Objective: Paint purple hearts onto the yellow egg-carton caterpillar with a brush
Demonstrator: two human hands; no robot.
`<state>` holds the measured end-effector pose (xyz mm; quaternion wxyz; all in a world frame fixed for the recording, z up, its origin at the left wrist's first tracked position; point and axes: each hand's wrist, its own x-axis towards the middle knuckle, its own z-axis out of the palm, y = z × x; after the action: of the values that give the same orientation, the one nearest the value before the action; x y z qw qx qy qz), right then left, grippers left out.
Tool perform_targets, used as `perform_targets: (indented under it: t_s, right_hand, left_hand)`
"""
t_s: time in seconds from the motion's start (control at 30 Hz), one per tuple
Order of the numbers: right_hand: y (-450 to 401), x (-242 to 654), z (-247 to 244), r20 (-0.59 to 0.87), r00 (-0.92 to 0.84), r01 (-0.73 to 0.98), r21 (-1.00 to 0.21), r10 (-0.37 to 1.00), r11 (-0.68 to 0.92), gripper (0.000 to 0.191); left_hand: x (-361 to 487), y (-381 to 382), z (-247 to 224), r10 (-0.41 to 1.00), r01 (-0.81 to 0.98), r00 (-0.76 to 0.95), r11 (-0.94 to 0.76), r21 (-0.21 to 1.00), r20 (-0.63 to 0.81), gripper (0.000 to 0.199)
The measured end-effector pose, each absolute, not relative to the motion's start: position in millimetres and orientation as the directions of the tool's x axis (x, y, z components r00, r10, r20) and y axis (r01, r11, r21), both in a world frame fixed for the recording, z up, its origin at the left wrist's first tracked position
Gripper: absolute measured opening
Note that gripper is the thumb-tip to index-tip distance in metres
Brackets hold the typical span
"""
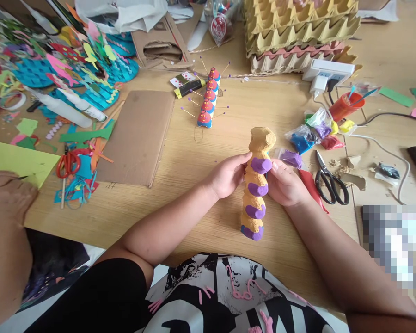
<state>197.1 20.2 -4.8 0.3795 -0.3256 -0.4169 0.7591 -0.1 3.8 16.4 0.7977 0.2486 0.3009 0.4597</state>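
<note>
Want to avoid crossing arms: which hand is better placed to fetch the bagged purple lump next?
Probably the right hand: the bagged purple lump lies just beyond it, on the same side of the bumpy strip. The left hand grips the strip's opposite side.

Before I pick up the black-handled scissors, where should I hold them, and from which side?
Take the black-handled scissors by their two loops, probably with your right hand, coming from your own side of the table. They lie flat, with the loops turned towards you and the metal blades pointing away, so that keeps your fingers off the blades.
</note>
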Motion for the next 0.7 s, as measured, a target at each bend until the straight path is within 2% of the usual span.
perform_targets:
  t_s: [0.13,0.33,0.6,0.7]
  right_hand:
    - [20.4,198.2,-5.1,-0.177,-0.503,-0.304,-0.880,0.846,-0.365,0.044]
    - [19.5,198.7,-4.8,-0.184,-0.510,-0.290,-0.883,0.841,-0.369,0.042]
    - [19.2,198.5,-4.3,-0.179,-0.478,-0.304,-0.885,0.860,-0.353,0.041]
    - [19.6,198.3,-4.1,-0.184,-0.472,-0.301,-0.886,0.862,-0.353,0.043]
  left_hand:
    - [0.5,3.1,16.0,0.889,-0.582,0.352,0.452,0.676,-0.292,0.030]
    - [1.2,2.0,16.7,0.880,-0.583,0.348,0.474,0.660,-0.324,0.028]
    - [-1.6,2.0,18.3,0.902,-0.552,0.374,0.403,0.730,-0.215,0.038]
    - [-1.8,1.8,18.4,0.897,-0.535,0.387,0.409,0.740,-0.216,0.042]
